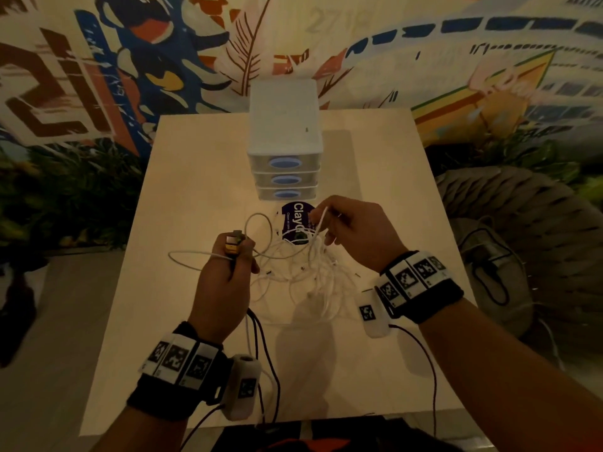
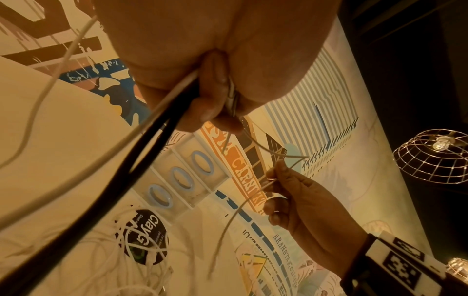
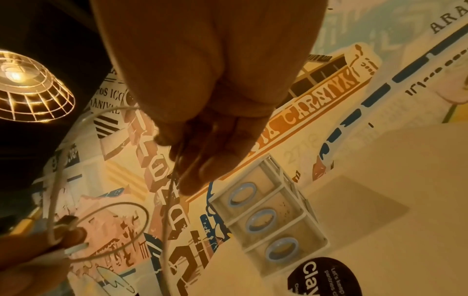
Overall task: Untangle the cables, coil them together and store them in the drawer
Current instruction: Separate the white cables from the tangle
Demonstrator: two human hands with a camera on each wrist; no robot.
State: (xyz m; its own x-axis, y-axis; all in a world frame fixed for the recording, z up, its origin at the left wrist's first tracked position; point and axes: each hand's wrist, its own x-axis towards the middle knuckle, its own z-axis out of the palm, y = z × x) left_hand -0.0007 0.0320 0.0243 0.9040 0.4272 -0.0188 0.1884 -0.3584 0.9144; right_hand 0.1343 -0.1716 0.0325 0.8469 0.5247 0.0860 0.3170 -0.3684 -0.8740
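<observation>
Head view looks down; wrist views look up, sharing the drawer unit (image 1: 284, 164).

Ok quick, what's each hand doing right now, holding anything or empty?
Left hand: gripping white cable ends, with a small yellow-tipped plug sticking up from the fist.
Right hand: pinching one white cable, lifted off the tangle.

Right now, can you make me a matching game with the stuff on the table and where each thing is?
Things:
1. drawers
2. sticker
3. white cables
4. plug

Places:
A. in a tangle on the table between the hands
B. gripped in the left hand
C. flat on the table just in front of the drawers
D. at the far end of the table, all three shut

Pairs: 1-D, 2-C, 3-A, 4-B
</observation>
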